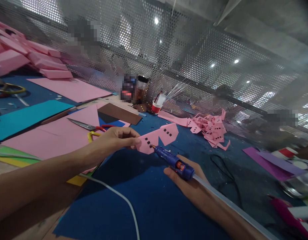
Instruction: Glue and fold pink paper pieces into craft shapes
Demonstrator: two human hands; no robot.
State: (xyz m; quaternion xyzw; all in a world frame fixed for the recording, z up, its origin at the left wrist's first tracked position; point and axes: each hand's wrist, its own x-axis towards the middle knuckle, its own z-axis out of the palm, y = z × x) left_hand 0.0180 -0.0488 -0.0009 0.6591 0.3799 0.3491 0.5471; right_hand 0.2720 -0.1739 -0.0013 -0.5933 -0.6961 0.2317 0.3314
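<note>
Here, left hand (119,138) pinches pink cutout (169,132) by its left end, thumb and fingers closed on it; right hand (194,181) wrapped round blue glue gun (172,160), nozzle at cutout's lower edge beside black squares; cutout held above dark blue table (129,186); red-handled scissors (86,125) just beyond left hand; pile of pink pieces (211,128) farther back, to right.

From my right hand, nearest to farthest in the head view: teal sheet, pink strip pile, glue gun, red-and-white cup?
1. Glue gun, in the right hand.
2. Pink strip pile, ahead, slightly right.
3. Red-and-white cup, farther back, left.
4. Teal sheet, far left.
</note>
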